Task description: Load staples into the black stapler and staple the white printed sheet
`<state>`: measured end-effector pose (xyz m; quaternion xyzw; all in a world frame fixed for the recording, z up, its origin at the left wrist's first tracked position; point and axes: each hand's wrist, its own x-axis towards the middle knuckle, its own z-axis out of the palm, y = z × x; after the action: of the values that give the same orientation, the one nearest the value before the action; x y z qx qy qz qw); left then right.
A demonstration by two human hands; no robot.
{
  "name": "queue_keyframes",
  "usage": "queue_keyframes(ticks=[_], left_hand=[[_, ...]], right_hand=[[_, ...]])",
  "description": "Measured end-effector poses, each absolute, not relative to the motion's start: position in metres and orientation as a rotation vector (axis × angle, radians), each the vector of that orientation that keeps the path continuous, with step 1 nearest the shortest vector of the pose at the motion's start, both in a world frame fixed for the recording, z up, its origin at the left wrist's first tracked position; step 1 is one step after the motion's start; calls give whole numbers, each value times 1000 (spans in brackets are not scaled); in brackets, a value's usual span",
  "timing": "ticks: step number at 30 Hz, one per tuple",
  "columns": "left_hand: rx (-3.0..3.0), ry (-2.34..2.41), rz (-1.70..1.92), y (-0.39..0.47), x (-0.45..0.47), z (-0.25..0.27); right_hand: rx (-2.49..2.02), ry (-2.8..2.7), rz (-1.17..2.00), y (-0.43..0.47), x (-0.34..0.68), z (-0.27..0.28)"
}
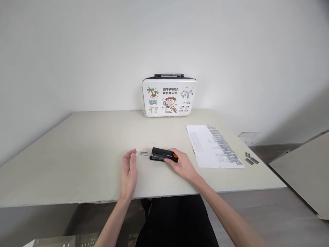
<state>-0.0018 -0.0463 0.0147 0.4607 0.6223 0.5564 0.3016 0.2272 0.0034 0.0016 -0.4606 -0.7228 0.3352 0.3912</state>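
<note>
A black stapler (159,152) with an orange part near its rear end lies sideways over the middle of the table. Its metal staple tray (146,153) sticks out of the front, pointing left. My right hand (182,163) grips the stapler's rear end between thumb and fingers. Just left of the tray, my left hand (129,173) is held on edge, apart from the stapler. Its thumb and fingers are loosely bent with a gap between them, and I see nothing in them.
Right of the stapler lies a printed paper sheet (205,147). Several grey staple strips (251,160) rest near the table's right edge. A white cartoon-printed case (169,97) stands at the back against the wall. The table's front edge (102,200) runs beneath my forearms.
</note>
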Motion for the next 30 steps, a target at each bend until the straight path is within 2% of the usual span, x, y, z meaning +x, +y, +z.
queue_keyframes(ticks=[4, 9, 12, 17, 21, 25, 30], left_hand=[[1032, 1441, 1520, -40, 7, 17], [713, 1107, 1302, -29, 27, 31], [556, 985, 1174, -26, 40, 37], [325, 928, 1181, -23, 55, 46], [113, 874, 1236, -21, 60, 52], [16, 862, 1309, -21, 61, 50], [539, 1037, 1450, -35, 59, 42]], right_hand=[[-1096, -1829, 734, -12, 234, 6], [-769, -2018, 229, -36, 248, 18], [-718, -2122, -42, -45, 258, 23], [-719, -2192, -275, -51, 272, 22], [-741, -2101, -278, -52, 276, 22], [-777, -1959, -68, -53, 277, 23], [-876, -1787, 193, -55, 279, 20]])
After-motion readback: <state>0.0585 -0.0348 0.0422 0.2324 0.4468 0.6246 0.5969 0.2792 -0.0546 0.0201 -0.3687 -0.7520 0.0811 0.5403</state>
